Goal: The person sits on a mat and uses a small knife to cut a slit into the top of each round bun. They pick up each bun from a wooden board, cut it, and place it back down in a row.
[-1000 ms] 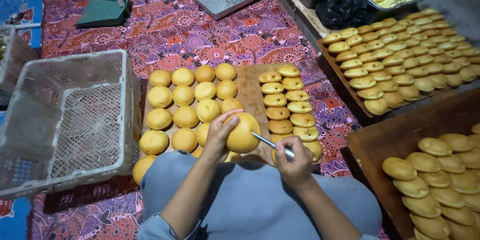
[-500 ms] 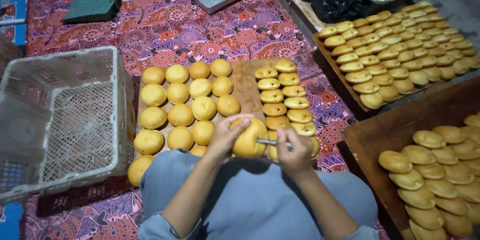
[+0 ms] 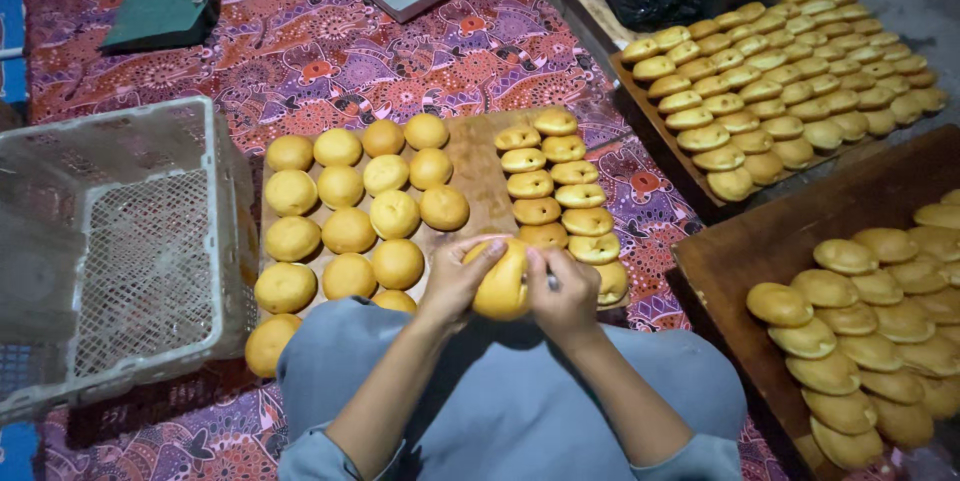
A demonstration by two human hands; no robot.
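Our left hand (image 3: 455,281) grips a bun (image 3: 503,283) over the board's (image 3: 478,169) near edge; our right hand (image 3: 565,293) is closed on a knife (image 3: 552,282).

Sleeves: your grey-blue sleeves are pushed back near the elbows, leaving both forearms bare.
Legs: you wear loose grey-blue cloth over both knees, softly creased.
Left hand (image 3: 455,281): bare, no glove.
Right hand (image 3: 565,291): bare, no glove.
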